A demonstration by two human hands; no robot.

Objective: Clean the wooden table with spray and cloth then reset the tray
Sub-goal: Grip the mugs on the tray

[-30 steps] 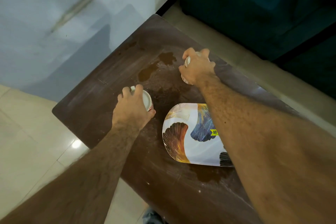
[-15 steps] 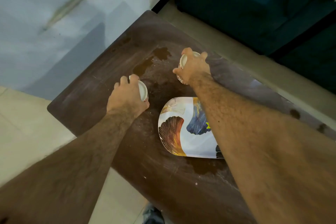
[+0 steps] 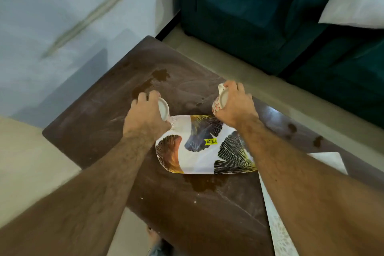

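Two cups, the left cup (image 3: pixel 163 108) and the right cup (image 3: pixel 220 101), one per hand; one leaf-patterned tray (image 3: pixel 204 147) (yellow price sticker (image 3: pixel 211 141) attached); one wooden table (image 3: pixel 99 114); perhaps five brown spill patches, blurred.

A yellow price sticker (image 3: pixel 210 141) is sitting near the middle of the leaf-patterned tray (image 3: pixel 199 164), roughly at the five o'clock side of the blue leaf. Its dark print is showing upside down and seems to be reading "79.00".
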